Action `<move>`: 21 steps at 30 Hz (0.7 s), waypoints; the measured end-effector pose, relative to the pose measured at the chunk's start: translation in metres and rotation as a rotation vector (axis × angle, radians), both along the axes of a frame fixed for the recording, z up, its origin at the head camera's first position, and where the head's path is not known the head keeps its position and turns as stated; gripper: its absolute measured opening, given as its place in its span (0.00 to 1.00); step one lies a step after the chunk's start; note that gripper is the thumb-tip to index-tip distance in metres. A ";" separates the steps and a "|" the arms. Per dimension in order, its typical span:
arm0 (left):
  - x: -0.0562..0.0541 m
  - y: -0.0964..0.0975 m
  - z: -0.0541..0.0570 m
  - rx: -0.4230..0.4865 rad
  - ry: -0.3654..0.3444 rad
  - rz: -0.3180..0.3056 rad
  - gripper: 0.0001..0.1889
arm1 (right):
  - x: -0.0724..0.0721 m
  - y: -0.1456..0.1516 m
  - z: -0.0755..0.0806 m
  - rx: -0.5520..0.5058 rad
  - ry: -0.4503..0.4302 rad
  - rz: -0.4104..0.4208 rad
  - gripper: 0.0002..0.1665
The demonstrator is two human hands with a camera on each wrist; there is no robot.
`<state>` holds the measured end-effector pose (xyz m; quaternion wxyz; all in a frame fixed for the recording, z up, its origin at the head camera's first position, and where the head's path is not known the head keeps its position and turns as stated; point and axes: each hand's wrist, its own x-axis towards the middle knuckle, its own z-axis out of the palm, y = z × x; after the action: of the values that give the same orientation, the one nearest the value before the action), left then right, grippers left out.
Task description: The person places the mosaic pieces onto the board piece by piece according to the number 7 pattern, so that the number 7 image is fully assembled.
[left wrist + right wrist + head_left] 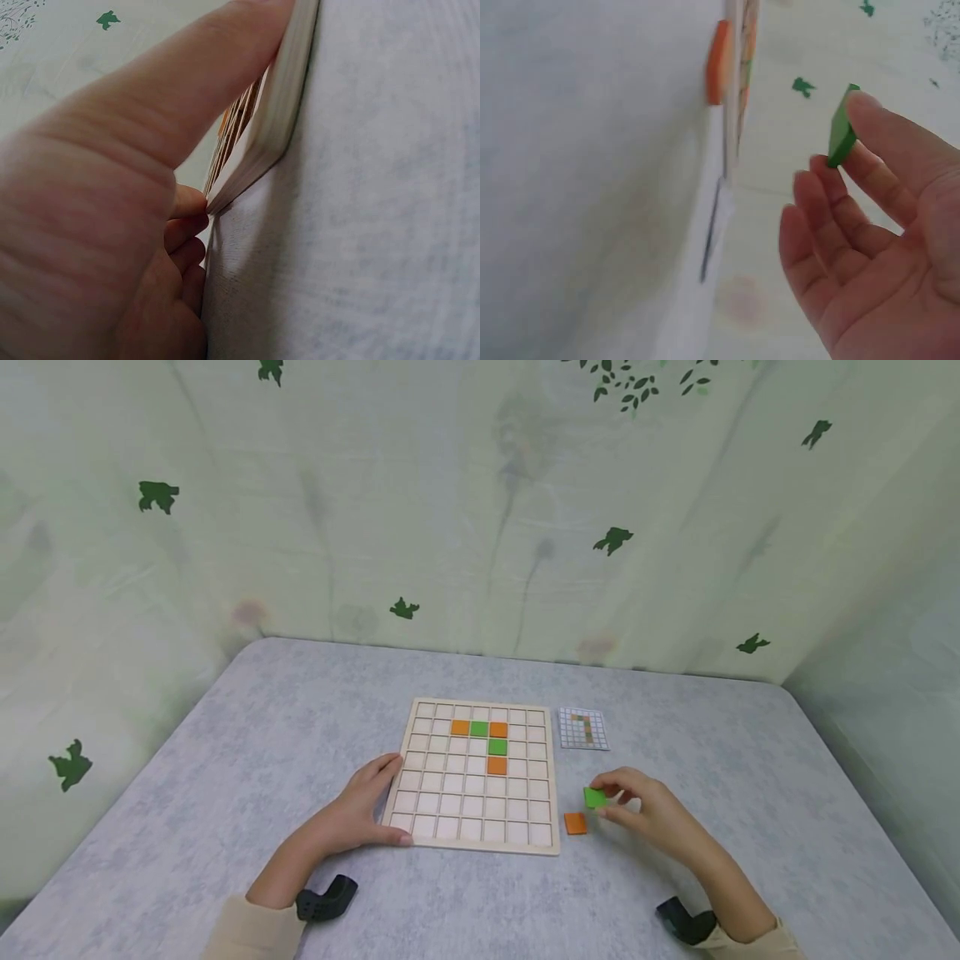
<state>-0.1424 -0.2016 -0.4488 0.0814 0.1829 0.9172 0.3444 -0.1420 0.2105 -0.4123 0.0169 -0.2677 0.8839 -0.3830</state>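
A wooden grid board lies on the table with orange and green square tiles in its upper cells. The row holds an orange tile, a green tile and another orange one, with a green and an orange tile below its right end. My left hand rests at the board's near left corner, thumb on the front edge and fingers against the left side. Right of the board, my right hand pinches a green square tile between thumb and fingers, raised off the table. A loose orange tile lies beneath it.
A small pattern card printed with a coloured grid lies right of the board's far corner. The grey table ends at a pale curtain with green leaf-like shapes. Black wrist cameras sit on both wrists.
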 end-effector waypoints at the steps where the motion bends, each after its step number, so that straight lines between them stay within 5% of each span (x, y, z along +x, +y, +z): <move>1: 0.000 0.000 0.000 -0.002 0.001 0.001 0.63 | -0.002 -0.004 0.002 -0.018 0.018 0.007 0.16; 10: 0.002 -0.001 -0.001 -0.001 0.003 0.013 0.63 | -0.018 -0.058 0.013 -0.148 0.064 0.007 0.17; 16: 0.001 -0.002 -0.001 0.002 0.002 0.015 0.62 | -0.028 -0.092 -0.001 -0.175 0.018 0.021 0.16; 21: 0.001 -0.002 0.000 0.007 0.004 0.007 0.62 | -0.033 -0.107 -0.018 -0.094 -0.005 0.038 0.17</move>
<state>-0.1415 -0.2033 -0.4491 0.0778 0.1806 0.9168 0.3477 -0.1750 0.1034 -0.4298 0.0139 -0.2841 0.8596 -0.4244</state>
